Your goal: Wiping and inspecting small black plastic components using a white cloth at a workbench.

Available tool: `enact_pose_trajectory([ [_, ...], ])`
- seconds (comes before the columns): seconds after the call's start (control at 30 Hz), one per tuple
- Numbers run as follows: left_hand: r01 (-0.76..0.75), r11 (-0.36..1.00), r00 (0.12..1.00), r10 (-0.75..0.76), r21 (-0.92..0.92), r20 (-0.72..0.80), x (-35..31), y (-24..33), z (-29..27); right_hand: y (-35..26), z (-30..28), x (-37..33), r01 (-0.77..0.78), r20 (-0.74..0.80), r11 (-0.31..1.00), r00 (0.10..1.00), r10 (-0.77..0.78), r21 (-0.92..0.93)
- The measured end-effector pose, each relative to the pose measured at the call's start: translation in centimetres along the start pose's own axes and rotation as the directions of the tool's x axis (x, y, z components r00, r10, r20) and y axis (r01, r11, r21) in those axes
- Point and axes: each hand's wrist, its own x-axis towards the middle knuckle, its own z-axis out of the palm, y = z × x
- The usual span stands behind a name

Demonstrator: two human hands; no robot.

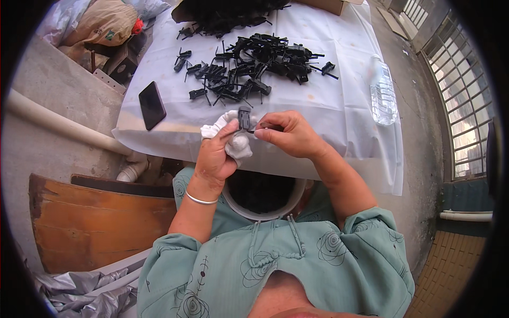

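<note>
My left hand [214,156], with white cloth [237,143] about its fingers, grips a small black plastic part [244,117] upright over the table's near edge. From the right, my right hand [294,135] pinches a small, thin dark tool [270,126], its tip close beside the part. Whether the tip touches the part, I cannot tell. Beyond my hands, a loose pile of similar black plastic parts [275,58] with thin stems lies on the white-covered table [334,111]. Below my hands, a round pale bucket [238,211] between my knees holds a dark mass.
A black phone [152,106] lies at the table's left and a clear plastic bottle [383,98] at its right. At the far edge is a larger heap of black parts [222,13]. A brown wooden board [95,222] and a white pipe [63,119] are on the left.
</note>
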Motion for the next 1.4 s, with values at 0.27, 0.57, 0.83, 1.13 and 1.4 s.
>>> enact_pose_trajectory([
  [0.27,-0.297,0.740,0.931,0.365,0.603,0.010,-0.2,-1.7,2.2,-1.4,1.7,-0.7,0.392,-0.094,0.690,0.828,-0.553,-0.609],
  [0.57,-0.261,0.801,0.957,0.287,0.539,0.036,-0.5,-2.2,1.8,-1.8,2.2,-0.8,0.525,0.057,0.589,0.775,-0.630,-0.615],
  [0.83,-0.398,0.592,0.914,0.318,0.701,0.250,-0.9,-1.6,1.9,-1.2,1.1,0.1,0.067,-0.276,0.960,0.950,-0.144,-0.271],
  [1.13,-0.318,0.415,0.906,0.398,0.852,0.144,-0.9,-1.9,1.6,1.1,2.1,0.3,0.071,-0.136,0.976,0.986,-0.100,-0.208],
  [1.4,-0.412,0.480,0.888,0.404,0.775,0.221,-1.4,-1.0,2.1,0.8,1.5,0.2,0.076,-0.043,0.995,0.996,-0.073,0.066],
])
